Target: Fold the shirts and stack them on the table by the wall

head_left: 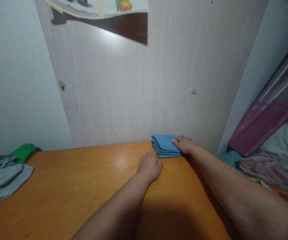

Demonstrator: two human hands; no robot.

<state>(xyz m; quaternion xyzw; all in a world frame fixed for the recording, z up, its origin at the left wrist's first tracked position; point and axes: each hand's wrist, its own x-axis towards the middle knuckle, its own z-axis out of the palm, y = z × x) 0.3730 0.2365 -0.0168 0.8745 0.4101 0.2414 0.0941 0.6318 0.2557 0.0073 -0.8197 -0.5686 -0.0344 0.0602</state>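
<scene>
A blue cloth (166, 144), folded into a neat layered rectangle, lies at the back of the wooden table against the wall panel. My right hand (186, 145) rests flat on its right end, fingers stretched and thumb apart. At the cloth's front left corner is my left hand (149, 165), its fingers curled down and its thumb pointing right. The curled fingers are close to the folded edges, perhaps touching them. Their undersides are hidden from me, but no cloth shows inside them.
The orange-brown table (96, 180) meets a pale wood-grain panel (109, 93). On the left lie a grey garment (7, 180) and a green cloth (25, 152). Beyond the table's right side are piled fabrics (276, 166) and a shiny pink sheet (264, 116).
</scene>
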